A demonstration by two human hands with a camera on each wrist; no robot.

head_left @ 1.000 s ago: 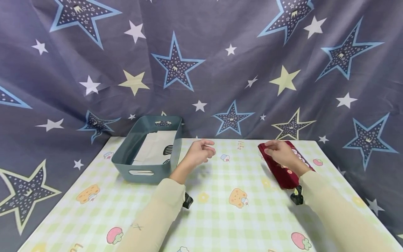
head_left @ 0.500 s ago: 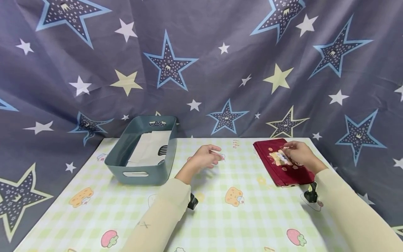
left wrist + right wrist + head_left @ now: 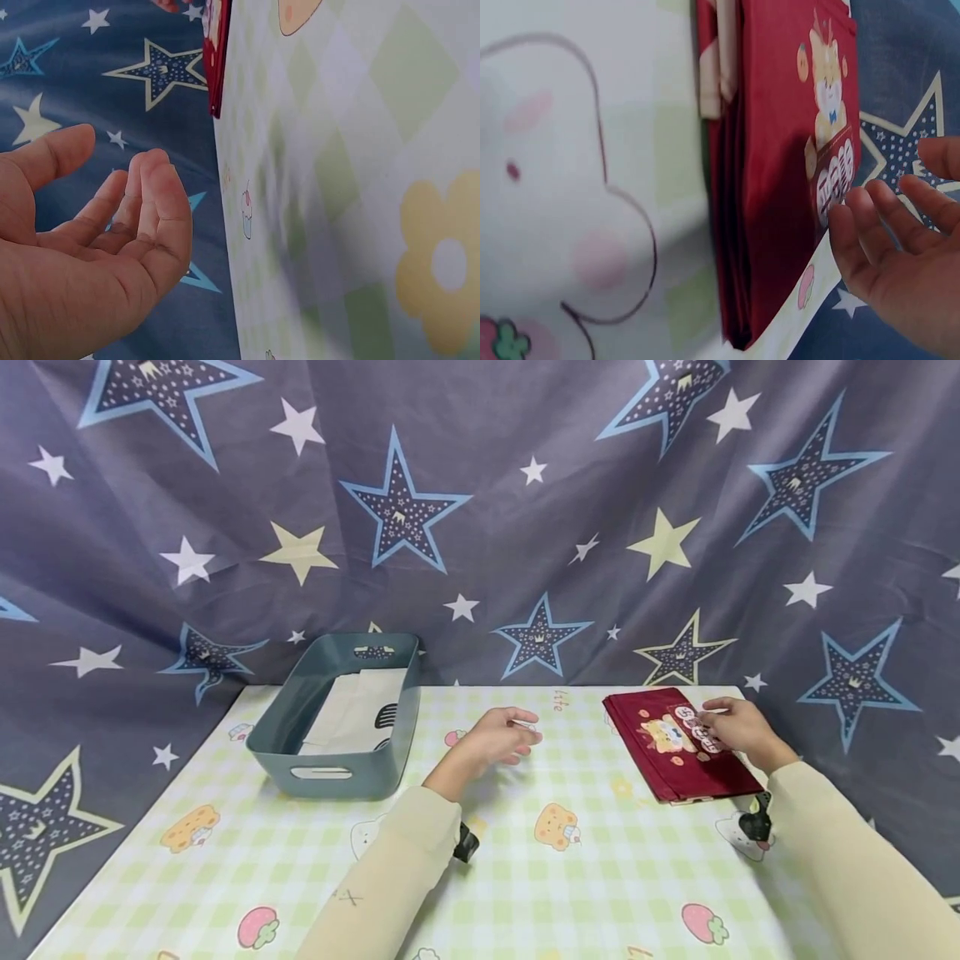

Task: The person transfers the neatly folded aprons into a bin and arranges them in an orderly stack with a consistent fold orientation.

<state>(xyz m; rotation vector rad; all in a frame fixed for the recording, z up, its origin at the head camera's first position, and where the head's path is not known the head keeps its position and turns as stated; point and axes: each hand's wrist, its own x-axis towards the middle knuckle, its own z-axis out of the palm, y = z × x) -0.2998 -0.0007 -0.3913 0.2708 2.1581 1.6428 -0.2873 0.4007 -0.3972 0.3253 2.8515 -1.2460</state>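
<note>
A folded dark red cloth (image 3: 663,735) lies flat at the table's far right. It bears a cartoon animal and white round lettering. My right hand (image 3: 742,731) hovers over its right side, fingers loosely bent and holding nothing. In the right wrist view, that hand (image 3: 907,262) is beside the lettering; whether the fingertips touch the cloth (image 3: 780,165), I cannot tell. Stacked layers show along the cloth's near edge. My left hand (image 3: 495,739) is above the middle of the table, and its fingers (image 3: 169,195) curve gently around nothing.
To the left stands a blue-green plastic basket (image 3: 386,772) with cut-out handles. Inside lies folded off-white cloth (image 3: 348,714) with a black print. A checked cover (image 3: 487,902) is on the table, and a star-patterned curtain (image 3: 480,485) hangs behind.
My right hand has moved right across the red cloth, uncovering its print. The left hand has drifted slightly right, away from the basket. The head view has shifted a little.
</note>
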